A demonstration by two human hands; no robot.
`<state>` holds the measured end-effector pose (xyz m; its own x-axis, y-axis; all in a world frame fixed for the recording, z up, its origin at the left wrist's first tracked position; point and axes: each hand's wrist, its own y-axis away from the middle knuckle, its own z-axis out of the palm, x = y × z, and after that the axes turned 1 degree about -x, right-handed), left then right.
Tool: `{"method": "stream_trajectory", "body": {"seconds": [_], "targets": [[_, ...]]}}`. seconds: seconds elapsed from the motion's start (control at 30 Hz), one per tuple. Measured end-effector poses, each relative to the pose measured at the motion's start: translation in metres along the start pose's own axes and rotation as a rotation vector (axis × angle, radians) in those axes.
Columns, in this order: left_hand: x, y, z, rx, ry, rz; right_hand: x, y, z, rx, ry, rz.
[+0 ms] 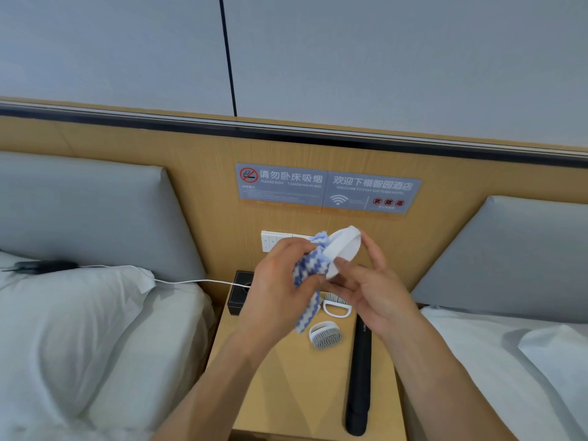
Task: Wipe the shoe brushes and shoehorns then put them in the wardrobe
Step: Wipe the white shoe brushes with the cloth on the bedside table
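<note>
My right hand (366, 288) holds a white oval shoe brush (345, 249) up above the nightstand, its smooth back turned toward me. My left hand (280, 278) grips a blue-and-white zigzag cloth (307, 272) and presses it against the brush's left side; the cloth's tail hangs down. Two more white brushes lie on the wooden nightstand (286, 393) below: one with a D-shaped handle (337, 308) and one round, with grey bristles (325, 335). A long black shoehorn (359, 377) lies lengthwise along the nightstand's right side.
A black box (239, 292) stands at the nightstand's back left, with a white cable (191, 281) running to the left bed. Beds with white pillows flank the nightstand. Wall switches (273, 240) and signs sit on the wooden headboard panel behind.
</note>
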<state>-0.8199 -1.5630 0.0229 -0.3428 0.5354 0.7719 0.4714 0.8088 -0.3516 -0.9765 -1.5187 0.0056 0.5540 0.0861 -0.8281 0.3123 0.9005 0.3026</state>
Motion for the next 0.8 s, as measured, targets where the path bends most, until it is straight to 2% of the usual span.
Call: {"method": "stream_trajectory", "body": {"seconds": [0.2,0.47,0.57,0.7,0.8], "targets": [[-0.007,-0.011,-0.021,-0.1,0.008,0.056,-0.015,0.007,-0.006,-0.129,0.109,0.032],[-0.012,-0.018,-0.037,-0.217,-0.039,0.118,-0.032,0.007,-0.013,-0.052,0.189,0.111],[-0.011,-0.019,-0.037,-0.18,-0.045,0.125,-0.037,0.008,-0.021,-0.119,0.142,0.157],[-0.008,-0.02,-0.035,-0.021,-0.052,0.057,-0.035,0.013,-0.029,-0.229,0.104,0.217],[-0.004,-0.02,-0.032,0.061,-0.077,0.026,-0.03,0.016,-0.027,-0.296,0.163,0.205]]}}
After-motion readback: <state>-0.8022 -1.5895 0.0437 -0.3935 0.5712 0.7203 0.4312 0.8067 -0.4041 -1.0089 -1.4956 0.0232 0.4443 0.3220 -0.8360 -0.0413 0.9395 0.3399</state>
